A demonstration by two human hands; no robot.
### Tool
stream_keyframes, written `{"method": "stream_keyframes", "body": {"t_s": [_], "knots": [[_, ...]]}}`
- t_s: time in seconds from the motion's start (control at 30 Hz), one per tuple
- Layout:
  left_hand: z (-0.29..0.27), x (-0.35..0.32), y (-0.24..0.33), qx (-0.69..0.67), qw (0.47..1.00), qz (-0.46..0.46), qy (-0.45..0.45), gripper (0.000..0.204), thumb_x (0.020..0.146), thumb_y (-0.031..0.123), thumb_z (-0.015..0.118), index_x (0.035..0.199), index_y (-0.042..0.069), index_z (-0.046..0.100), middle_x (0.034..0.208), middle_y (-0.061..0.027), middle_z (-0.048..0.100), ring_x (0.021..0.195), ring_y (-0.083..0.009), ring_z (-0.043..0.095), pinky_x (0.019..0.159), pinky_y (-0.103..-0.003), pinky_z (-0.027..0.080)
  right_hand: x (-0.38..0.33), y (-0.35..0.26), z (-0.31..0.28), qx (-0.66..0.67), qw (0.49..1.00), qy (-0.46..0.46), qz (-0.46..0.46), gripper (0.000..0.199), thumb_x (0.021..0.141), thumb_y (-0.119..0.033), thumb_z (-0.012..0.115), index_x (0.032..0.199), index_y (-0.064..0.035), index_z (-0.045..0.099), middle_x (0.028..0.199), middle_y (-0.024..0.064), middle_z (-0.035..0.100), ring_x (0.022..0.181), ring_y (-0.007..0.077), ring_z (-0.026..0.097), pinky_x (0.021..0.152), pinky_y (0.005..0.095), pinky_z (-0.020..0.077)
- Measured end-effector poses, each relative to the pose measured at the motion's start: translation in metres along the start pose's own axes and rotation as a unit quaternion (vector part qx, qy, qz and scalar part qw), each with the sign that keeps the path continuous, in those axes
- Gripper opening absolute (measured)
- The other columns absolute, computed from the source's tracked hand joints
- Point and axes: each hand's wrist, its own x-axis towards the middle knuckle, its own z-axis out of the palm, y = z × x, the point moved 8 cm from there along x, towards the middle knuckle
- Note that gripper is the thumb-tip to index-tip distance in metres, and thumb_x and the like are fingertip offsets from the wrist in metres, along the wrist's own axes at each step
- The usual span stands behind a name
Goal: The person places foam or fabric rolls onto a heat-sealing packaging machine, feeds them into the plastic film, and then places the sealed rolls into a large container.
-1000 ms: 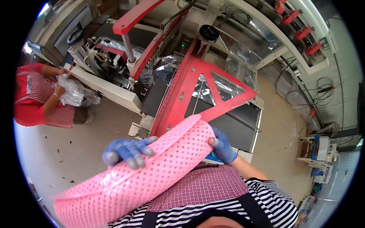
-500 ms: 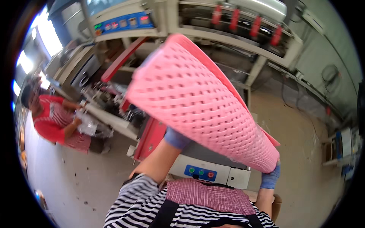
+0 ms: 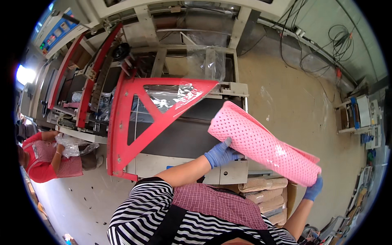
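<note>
Both hands, in blue gloves, hold a rolled pink mat (image 3: 263,146) full of little holes. The left hand (image 3: 220,154) grips its upper end and the right hand (image 3: 313,188) grips its lower end – far apart. The mat slants in the air, above stacked brown bags (image 3: 261,194) and beside a red triangle frame (image 3: 141,118) on a big machine.

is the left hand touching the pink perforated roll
Touching. The head view shows the left hand, in a blue glove, pressed against the underside of the pink perforated roll near its upper end, fingers curled onto it with no gap visible.
</note>
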Motion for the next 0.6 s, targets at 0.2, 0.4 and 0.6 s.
{"method": "stream_keyframes", "body": {"t_s": [0.2, 0.4, 0.6], "knots": [[-0.025, 0.042, 0.059, 0.020, 0.993, 0.097, 0.070, 0.106, 0.059, 0.052, 0.085, 0.143, 0.013, 0.034, 0.143, -0.0108, 0.043, 0.134, -0.0307, 0.041, 0.115, -0.048, 0.036, 0.097, 0.010, 0.085, -0.033, 0.997, -0.005, -0.066, 0.025, 0.088, -0.016, 0.066, 0.102, 0.0043, 0.065, 0.101, 0.0120, 0.067, 0.090, 0.0199, 0.065, 0.082, 0.0337, 0.0531], [-0.059, 0.050, 0.087, 0.060, 0.982, 0.097, 0.154, 0.090, 0.074, 0.053, 0.075, 0.143, 0.011, 0.035, 0.142, -0.0129, 0.044, 0.131, -0.0308, 0.045, 0.109, -0.049, 0.040, 0.165, 0.038, 0.158, -0.019, 0.998, -0.044, -0.050, 0.027, 0.085, -0.015, 0.070, 0.103, 0.0048, 0.067, 0.098, 0.0121, 0.067, 0.086, 0.0200, 0.064, 0.080, 0.0340, 0.0523], [-0.074, 0.038, 0.091, 0.095, 0.969, 0.049, 0.222, 0.077, 0.082, 0.051, 0.071, 0.136, 0.006, 0.043, 0.130, -0.0169, 0.054, 0.115, -0.0294, 0.058, 0.096, -0.046, 0.050, 0.230, 0.077, 0.190, -0.056, 0.993, -0.094, -0.043, 0.020, 0.086, -0.014, 0.068, 0.097, 0.0023, 0.068, 0.096, 0.0102, 0.068, 0.087, 0.0207, 0.064, 0.081, 0.0344, 0.0522]]}}
